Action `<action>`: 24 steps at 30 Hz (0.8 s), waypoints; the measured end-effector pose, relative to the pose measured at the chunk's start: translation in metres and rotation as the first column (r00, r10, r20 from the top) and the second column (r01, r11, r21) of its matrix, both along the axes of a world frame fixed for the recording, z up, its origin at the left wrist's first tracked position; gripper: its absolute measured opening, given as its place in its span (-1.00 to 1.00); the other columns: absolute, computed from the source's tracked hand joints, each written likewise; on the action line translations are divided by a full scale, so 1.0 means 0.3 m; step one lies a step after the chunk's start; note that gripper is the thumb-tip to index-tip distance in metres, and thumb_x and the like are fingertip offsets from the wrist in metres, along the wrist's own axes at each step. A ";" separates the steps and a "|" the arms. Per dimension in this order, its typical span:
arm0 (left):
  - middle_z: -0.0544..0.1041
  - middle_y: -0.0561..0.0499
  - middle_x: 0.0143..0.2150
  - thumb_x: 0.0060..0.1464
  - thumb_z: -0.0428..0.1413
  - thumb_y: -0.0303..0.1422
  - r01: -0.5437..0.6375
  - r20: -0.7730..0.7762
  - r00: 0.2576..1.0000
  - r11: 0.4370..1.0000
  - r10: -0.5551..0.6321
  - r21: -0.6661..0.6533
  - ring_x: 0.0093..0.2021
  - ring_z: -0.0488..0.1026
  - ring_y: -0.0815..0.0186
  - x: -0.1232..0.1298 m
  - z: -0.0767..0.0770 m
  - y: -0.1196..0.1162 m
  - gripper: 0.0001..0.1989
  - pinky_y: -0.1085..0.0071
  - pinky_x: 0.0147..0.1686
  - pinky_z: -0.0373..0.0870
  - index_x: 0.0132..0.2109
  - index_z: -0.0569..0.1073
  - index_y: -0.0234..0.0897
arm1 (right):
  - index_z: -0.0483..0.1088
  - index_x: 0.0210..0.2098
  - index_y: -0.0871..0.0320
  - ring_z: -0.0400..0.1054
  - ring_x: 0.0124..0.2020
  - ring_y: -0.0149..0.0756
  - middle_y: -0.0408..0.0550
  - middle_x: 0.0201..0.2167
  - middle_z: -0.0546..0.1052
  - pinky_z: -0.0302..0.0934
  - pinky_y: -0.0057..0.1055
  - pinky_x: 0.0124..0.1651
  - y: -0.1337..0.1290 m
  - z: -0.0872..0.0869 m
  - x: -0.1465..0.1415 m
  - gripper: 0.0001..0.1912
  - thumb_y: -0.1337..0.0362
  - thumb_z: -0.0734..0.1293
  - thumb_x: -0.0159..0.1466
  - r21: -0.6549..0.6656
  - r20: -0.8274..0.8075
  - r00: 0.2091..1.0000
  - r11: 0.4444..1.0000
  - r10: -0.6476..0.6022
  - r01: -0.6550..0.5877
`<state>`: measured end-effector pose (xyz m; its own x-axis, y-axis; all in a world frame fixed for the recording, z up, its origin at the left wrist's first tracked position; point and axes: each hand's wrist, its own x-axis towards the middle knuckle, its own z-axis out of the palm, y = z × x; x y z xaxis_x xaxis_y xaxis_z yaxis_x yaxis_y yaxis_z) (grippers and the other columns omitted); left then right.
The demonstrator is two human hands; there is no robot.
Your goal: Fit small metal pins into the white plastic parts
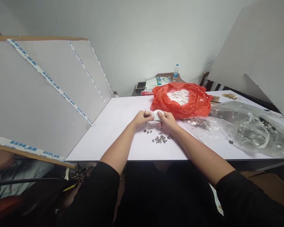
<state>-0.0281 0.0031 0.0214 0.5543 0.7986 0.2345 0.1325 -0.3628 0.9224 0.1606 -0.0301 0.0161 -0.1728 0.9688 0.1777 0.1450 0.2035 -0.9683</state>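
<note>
Between my two hands, above the white table, is a round white plastic piece [158,115]. My right hand [168,119] is closed on it, thumb lying across its face. My left hand [142,119] pinches at the piece's left edge; a thin dark pointed thing [145,112] sticks up from its fingers, too small to name. On the table just below lie small dark metal parts [160,138], with a smaller scatter [148,130] to the left. Behind my hands, a red plastic bag [156,101] stands open, holding many white plastic pieces [178,97].
Clear plastic bags [236,126] with small metal parts cover the table's right side. A grey board [49,94] with taped strips stands along the left. Behind the table are a water bottle [175,73], papers [157,82] and a small yellowish packet [230,96].
</note>
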 end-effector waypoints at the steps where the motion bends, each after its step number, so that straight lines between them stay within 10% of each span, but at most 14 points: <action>1: 0.20 0.08 -0.54 -0.03 0.24 -0.04 -0.023 -0.005 1.000 1.000 0.023 0.016 -0.51 0.11 0.50 0.002 0.001 -0.002 -0.53 0.47 -0.48 0.00 -0.48 0.34 -0.39 | 0.28 -0.37 0.30 0.19 -0.65 -0.50 -0.06 -0.62 0.34 0.07 -0.54 -0.57 0.001 -0.003 0.000 -0.05 -0.59 0.23 -0.08 0.005 0.014 1.000 1.000 -0.010 0.009; 18: 0.52 -0.08 -0.29 0.09 0.21 -0.24 -0.148 -0.196 0.967 0.984 0.165 0.101 -0.43 0.28 0.42 -0.018 -0.011 0.030 -0.68 0.39 -0.35 0.23 -0.07 0.59 -0.34 | 0.31 -0.30 0.29 0.25 -0.41 -0.51 -0.06 -0.44 0.40 0.11 -0.56 -0.35 0.050 -0.027 0.056 -0.26 -0.37 0.24 0.14 0.206 0.155 0.984 0.977 -0.087 0.054; 24: 0.57 -0.08 -0.24 0.03 0.20 -0.35 0.027 -0.481 0.876 0.995 0.021 0.092 -0.28 0.43 0.33 -0.054 0.008 0.029 -0.76 0.38 -0.23 0.30 -0.13 0.61 -0.29 | 0.32 -0.24 0.29 0.30 -0.30 -0.47 -0.01 -0.31 0.45 0.18 -0.53 -0.23 0.056 -0.039 0.064 -0.49 -0.09 0.33 0.16 0.238 0.167 0.979 0.968 -0.121 0.078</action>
<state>-0.0441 0.0117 0.0238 0.6203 0.7843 0.0112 0.5498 -0.4449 0.7070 0.1799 -0.0134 0.0044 -0.1269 0.9195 0.3720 0.3425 0.3926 -0.8536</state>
